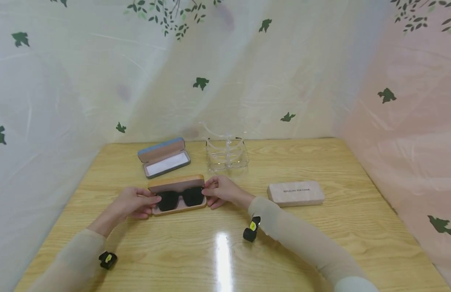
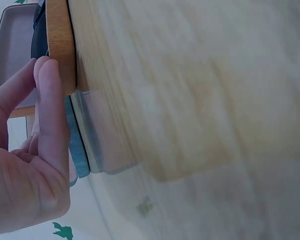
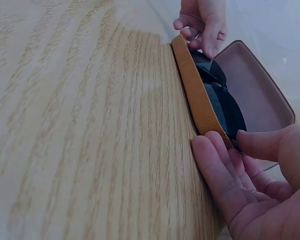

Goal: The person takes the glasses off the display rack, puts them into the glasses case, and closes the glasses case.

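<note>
Black sunglasses point(image 1: 180, 198) sit in an open tan glasses case point(image 1: 181, 211) on the table, its lid raised at the back. My left hand point(image 1: 132, 201) pinches the left end of the sunglasses, its thumb on the lens edge and its fingers by the case's end. At the other end my right hand point(image 1: 223, 192) grips the sunglasses' right corner between thumb and fingers. In the right wrist view the right thumb touches the dark frame point(image 3: 222, 107), while the fingertips meet the case's outer wall. The temples of the sunglasses are hidden.
Behind stands an open blue-grey glasses case point(image 1: 167, 164) with a white cloth inside. Right of it, a clear display stand point(image 1: 228, 154) bears eyeglasses. A closed pale case point(image 1: 296, 193) with printed lettering lies at the right. Fabric walls point(image 1: 229, 81) bound the wooden table point(image 1: 283, 251).
</note>
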Action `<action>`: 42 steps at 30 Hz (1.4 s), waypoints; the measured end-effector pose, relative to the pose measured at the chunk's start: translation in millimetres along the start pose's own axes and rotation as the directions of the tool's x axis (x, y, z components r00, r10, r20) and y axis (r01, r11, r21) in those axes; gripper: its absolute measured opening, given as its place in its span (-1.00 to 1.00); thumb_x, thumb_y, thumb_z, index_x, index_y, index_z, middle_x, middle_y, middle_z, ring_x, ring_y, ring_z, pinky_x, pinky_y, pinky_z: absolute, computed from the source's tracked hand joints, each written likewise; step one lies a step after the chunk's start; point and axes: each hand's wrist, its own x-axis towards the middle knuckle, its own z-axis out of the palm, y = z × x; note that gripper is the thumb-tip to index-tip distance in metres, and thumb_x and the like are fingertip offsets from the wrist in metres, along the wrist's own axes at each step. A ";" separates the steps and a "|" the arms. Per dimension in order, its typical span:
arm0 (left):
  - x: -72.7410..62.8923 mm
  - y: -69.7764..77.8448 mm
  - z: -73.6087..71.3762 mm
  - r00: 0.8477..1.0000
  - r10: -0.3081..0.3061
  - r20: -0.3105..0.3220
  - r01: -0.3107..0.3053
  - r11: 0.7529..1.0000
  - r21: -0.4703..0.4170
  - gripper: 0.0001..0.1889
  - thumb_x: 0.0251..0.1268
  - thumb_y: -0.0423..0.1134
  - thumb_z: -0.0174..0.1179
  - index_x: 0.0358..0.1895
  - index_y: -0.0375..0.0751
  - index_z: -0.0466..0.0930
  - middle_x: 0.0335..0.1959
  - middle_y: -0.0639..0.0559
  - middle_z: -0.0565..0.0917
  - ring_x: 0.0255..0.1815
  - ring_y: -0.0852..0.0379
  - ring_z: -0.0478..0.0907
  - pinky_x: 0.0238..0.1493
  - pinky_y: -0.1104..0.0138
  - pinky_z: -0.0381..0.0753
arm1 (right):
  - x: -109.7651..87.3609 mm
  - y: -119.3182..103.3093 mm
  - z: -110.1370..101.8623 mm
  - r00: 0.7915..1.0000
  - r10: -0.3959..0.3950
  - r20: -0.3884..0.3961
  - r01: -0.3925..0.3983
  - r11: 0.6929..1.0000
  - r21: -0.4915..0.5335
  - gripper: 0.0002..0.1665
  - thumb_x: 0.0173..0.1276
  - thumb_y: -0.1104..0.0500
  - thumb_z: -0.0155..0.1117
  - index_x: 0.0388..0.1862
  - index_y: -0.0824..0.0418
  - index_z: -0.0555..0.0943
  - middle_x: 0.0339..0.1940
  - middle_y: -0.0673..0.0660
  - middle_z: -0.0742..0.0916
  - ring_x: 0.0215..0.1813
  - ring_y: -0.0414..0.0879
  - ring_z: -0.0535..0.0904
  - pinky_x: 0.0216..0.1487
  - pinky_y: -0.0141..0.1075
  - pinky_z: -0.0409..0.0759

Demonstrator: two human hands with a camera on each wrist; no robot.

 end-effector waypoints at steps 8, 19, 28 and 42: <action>-0.9 -0.1 -6.7 0.999 0.011 0.047 -0.013 0.999 0.037 -0.44 0.27 0.02 0.44 0.06 -0.40 0.54 -0.31 -0.03 0.74 -0.40 0.15 0.69 -0.36 0.22 0.77 | -0.5 -1.4 -2.7 1.000 0.009 0.027 -0.009 1.000 0.013 -0.55 0.44 0.21 0.37 0.20 0.35 0.49 -0.15 0.23 0.71 -0.41 -0.02 0.71 -0.34 -0.12 0.77; 1.5 7.5 -23.1 0.986 0.009 0.166 -0.014 0.999 0.032 -0.15 0.48 0.13 0.19 0.48 -0.50 0.12 0.31 -0.42 0.46 0.15 -0.15 0.61 -0.03 0.06 0.73 | -3.7 -15.1 -15.3 0.996 0.032 0.085 -0.031 0.999 -0.016 -0.13 0.44 -0.30 0.25 0.46 0.26 0.38 0.28 0.25 0.60 0.02 0.10 0.71 -0.12 -0.07 0.75; 8.5 8.9 -26.2 0.968 0.024 0.250 -0.007 0.998 -0.070 -0.15 0.59 0.19 -0.03 0.53 -0.50 -0.01 0.45 -0.51 0.20 0.34 -0.27 0.42 0.15 0.00 0.63 | 0.3 -18.5 -16.3 0.993 0.038 0.111 -0.042 0.999 0.029 0.00 0.42 -0.48 0.06 0.46 0.28 0.37 0.25 0.30 0.61 0.08 0.14 0.66 -0.09 -0.02 0.75; 12.1 9.7 -25.7 0.973 -0.012 0.232 0.029 0.997 -0.071 -0.12 0.55 0.25 -0.02 0.55 -0.42 0.00 0.44 -0.42 0.24 0.30 -0.22 0.44 0.15 0.00 0.63 | 2.5 -19.5 -12.5 0.995 0.048 0.083 -0.049 0.999 0.011 -0.08 0.44 -0.40 0.14 0.40 0.32 0.42 0.19 0.26 0.63 0.03 0.10 0.68 -0.07 -0.05 0.74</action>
